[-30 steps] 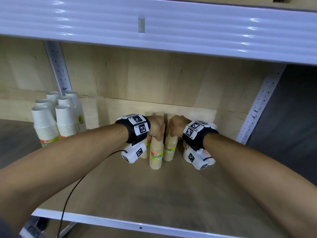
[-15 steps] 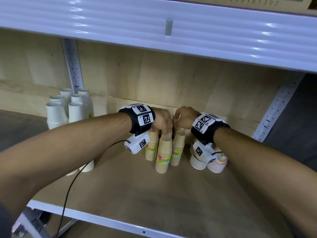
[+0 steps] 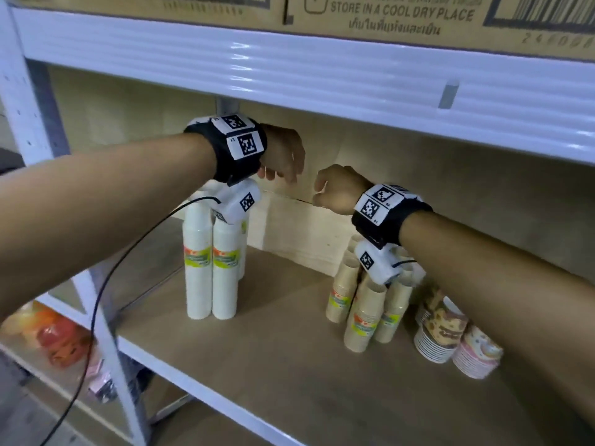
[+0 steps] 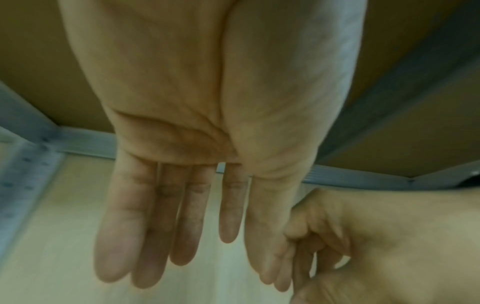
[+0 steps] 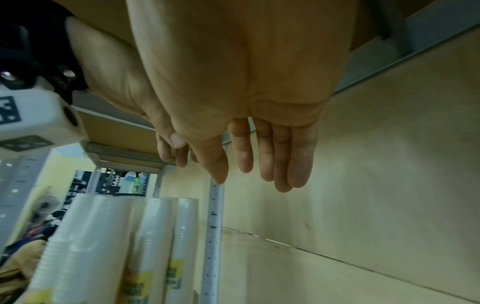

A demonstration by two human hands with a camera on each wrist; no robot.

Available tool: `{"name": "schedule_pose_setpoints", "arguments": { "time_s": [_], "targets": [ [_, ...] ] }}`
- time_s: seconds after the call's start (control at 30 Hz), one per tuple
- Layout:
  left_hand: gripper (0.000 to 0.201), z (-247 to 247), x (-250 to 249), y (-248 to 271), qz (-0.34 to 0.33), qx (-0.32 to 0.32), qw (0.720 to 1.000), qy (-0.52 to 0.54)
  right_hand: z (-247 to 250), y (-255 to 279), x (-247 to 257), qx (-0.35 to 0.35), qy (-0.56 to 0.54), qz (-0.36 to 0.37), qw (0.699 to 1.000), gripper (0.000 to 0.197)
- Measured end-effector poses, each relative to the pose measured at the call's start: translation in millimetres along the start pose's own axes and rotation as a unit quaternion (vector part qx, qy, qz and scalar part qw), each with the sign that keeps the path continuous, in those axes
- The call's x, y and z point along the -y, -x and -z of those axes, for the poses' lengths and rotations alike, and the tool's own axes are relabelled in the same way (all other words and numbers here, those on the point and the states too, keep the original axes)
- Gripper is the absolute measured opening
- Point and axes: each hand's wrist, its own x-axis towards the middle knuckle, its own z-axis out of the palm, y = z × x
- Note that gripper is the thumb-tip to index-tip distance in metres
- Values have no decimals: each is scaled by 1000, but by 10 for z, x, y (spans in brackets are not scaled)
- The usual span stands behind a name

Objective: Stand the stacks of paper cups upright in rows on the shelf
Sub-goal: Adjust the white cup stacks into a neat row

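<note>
Several tan paper cup stacks (image 3: pixel 363 313) stand upright in a tight cluster on the wooden shelf (image 3: pixel 273 365), right of middle. Tall white cup stacks (image 3: pixel 209 272) (image 5: pixel 109 246) stand upright at the left. My left hand (image 3: pixel 283 175) (image 4: pixel 182 257) hovers high above the shelf, fingers straight, holding nothing. Beside it, my right hand (image 3: pixel 318 194) (image 5: pixel 259 176) hangs above and behind the tan stacks, fingers relaxed and empty. Neither hand touches any cup.
Short patterned cup stacks (image 3: pixel 450 336) sit right of the tan ones. The white beam of the upper shelf (image 3: pixel 322 75) runs close above my hands, with a cardboard box (image 3: pixel 386 14) on it. A metal upright (image 3: pixel 19 91) bounds the left side.
Both hands have let go of the tops of the tan cup stacks and risen well above them. The tan stacks stay standing where they were.
</note>
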Motion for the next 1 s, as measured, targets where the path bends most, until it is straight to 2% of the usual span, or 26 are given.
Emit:
{"name": "schedule_pose_setpoints", "arguments": {
  "time_s": [0.1,0.2,0.4,0.53,0.63,0.83,1.0],
  "targets": [
    [33,125,363,118,39,-13,999,1,-1,-116,330,0,-16,33,999,31],
    [31,171,689,229,73,0,997,5,-36,-195,643,1,-31,69,997,34],
    [26,95,1112,434,117,33,992,19,-203,-278,1055,30,-96,85,991,33],
    [27,-41,1230,550,123,38,991,28,-316,-316,1194,53,-99,86,990,38],
    [30,-147,1251,606,121,48,991,44,-394,-337,1248,70,-94,94,989,33],
    [24,-360,1264,636,123,48,990,47,-572,-349,1303,72,-78,118,987,23],
    [20,-386,1251,674,115,28,992,44,-588,-354,1286,62,-64,141,986,29]
  ]
}}
